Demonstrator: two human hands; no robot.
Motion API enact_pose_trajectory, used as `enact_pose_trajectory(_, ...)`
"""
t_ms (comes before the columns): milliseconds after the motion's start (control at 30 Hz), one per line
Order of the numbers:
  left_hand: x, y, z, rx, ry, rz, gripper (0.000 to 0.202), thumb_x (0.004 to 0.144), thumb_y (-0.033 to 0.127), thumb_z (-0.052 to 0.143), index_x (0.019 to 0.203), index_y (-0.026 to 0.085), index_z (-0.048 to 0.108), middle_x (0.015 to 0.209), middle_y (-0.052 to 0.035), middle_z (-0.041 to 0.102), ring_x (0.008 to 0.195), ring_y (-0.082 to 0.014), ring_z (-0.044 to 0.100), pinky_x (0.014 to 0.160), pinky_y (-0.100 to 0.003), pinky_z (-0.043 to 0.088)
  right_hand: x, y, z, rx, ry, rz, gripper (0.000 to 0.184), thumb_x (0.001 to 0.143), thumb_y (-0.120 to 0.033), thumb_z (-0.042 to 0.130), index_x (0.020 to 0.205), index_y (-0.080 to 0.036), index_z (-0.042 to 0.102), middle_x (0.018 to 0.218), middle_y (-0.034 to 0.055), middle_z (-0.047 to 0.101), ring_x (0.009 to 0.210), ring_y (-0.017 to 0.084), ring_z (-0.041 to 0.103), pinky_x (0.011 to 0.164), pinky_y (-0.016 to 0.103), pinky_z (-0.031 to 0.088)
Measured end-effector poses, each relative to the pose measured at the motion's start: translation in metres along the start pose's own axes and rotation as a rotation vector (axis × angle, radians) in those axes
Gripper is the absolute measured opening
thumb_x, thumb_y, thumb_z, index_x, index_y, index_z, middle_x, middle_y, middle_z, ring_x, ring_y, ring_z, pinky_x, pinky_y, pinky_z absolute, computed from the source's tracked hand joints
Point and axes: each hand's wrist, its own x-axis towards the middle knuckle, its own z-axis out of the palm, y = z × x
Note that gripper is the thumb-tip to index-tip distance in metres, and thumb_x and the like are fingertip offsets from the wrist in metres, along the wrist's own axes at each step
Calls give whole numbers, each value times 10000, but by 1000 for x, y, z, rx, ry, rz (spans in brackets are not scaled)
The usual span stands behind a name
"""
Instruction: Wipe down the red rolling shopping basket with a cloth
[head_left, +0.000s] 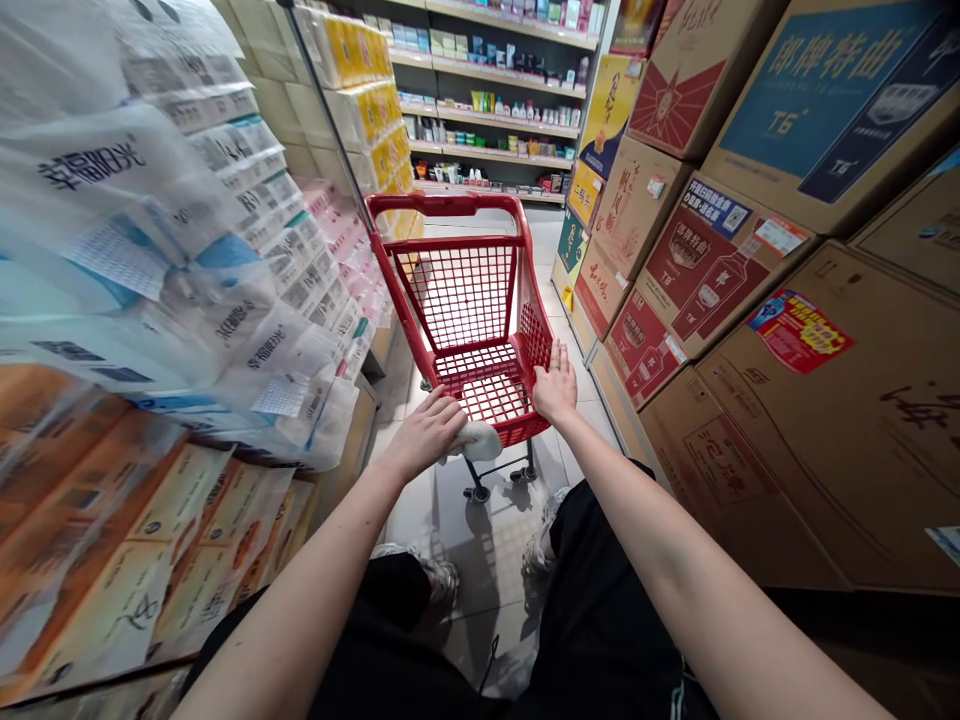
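A red shopping cart (521, 290) with a grid basket stands in front of me, its handle bar at the far end. My left hand (435, 425) is at the near left corner of the basket, fingers bent over a pale, whitish cloth (480, 441) that bulges out beside the palm. My right hand (556, 386) grips the near right corner, its thumb inside the rim and its fingers lying along the side. Nothing shows inside the basket.
Wrapped paper packs (225, 270) are piled on the left. Stacked cardboard cartons (750, 400) line the right side. Shelves (502, 65) of small bottles and boxes stand beyond the cart. A thin pole (330, 115) rises from the cart's far left corner.
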Motion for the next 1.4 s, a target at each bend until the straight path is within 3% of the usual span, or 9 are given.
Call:
enact_pose_trajectory(167,-9,18,12,-70,73,-91,355,972,340,421,1261,190,564,1456,-113,466,1462,-274,232,1187,-546,223,-4,3,-2,-8,2,11,355,885,-166,426,1134,-126,677,1639,74,59,1502,252,35,1153,414,170)
enact_pose_trajectory(267,-12,21,12,-146,162,-221,390,1001,324,332,1309,191,529,1515,-95,397,1471,-258,210,1179,-509,266,-8,-1,-2,-8,20,14,343,892,-171,424,1102,-116,690,1636,83,80,1501,264,44,1155,414,167)
enact_pose_trajectory(467,2,2,-11,-83,447,-954,553,1020,426,198,1102,32,577,1263,-191,540,1224,-289,496,1034,-457,421,-16,-9,-2,-28,26,50,341,891,-190,440,1119,-134,687,1633,75,108,1504,258,30,1153,423,172)
enact_pose_trajectory(600,19,6,4,-152,220,-1026,486,975,469,276,927,89,575,886,-190,650,849,-300,656,724,-464,525,-18,-8,-2,-7,29,48,326,891,-206,449,1091,-128,695,1637,78,77,1502,274,28,1144,427,183)
enact_pose_trajectory(667,24,18,19,-130,155,-1045,406,931,463,389,983,91,542,859,-214,660,762,-317,666,631,-432,513,-18,-7,-1,-2,29,51,327,891,-197,443,1078,-118,700,1637,85,72,1501,282,26,1142,425,182)
enact_pose_trajectory(800,30,52,29,-15,128,-1053,325,936,369,374,1045,87,494,905,-240,665,752,-302,686,612,-371,499,-19,-1,-1,-9,41,46,333,887,-173,425,1066,-109,699,1636,89,81,1500,289,26,1139,429,181)
enact_pose_trajectory(967,33,82,9,-10,-42,-1115,369,959,374,306,1118,69,441,1045,-240,645,882,-309,688,679,-355,509,-22,10,-4,-5,35,36,314,862,-157,443,1034,-105,700,1635,91,81,1499,296,32,1134,440,192)
enact_pose_trajectory(1300,51,27,-9,-56,-140,-1250,401,906,332,384,1184,43,395,1048,-257,665,1005,-356,667,814,-432,509,-27,-4,-6,30,37,42,306,885,-178,442,1039,-129,701,1636,72,89,1501,287,40,1135,439,202)
enact_pose_trajectory(1400,54,29,-9,54,-137,-1247,381,920,287,354,1184,17,409,1079,-259,645,1014,-337,665,832,-414,506,-24,-12,-3,39,51,62,318,888,-161,431,1051,-119,701,1636,84,76,1500,290,51,1132,446,206)
